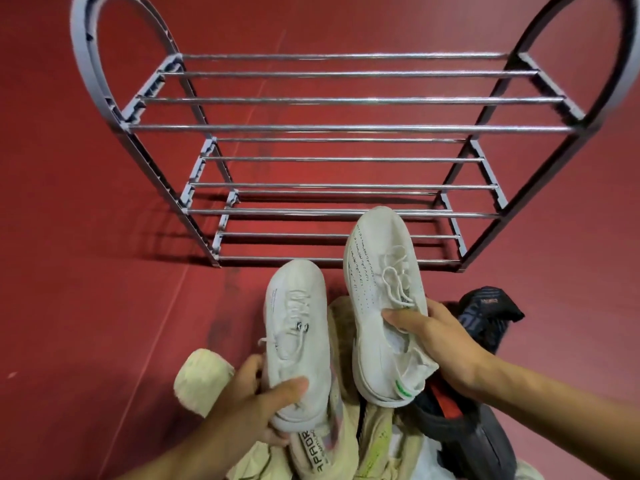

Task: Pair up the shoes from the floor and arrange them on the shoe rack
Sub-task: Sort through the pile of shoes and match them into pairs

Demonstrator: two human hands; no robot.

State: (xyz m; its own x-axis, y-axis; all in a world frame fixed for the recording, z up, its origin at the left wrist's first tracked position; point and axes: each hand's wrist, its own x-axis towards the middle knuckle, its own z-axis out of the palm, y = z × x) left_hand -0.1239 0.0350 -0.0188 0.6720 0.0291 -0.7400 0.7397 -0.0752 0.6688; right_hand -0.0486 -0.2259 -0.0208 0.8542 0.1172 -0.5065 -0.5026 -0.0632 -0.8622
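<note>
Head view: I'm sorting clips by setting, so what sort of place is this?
Probably an indoor home or hallway corner: a bare metal shoe rack stands on a red floor, with shoes piled in front.

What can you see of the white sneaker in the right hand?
The right-hand white sneaker is an off-white knit shoe with white laces, dotted black marks along the upper and a green tab at the heel. The right hand grips it near the collar, off the floor, toe pointing at the shoe rack, sole down.
</note>
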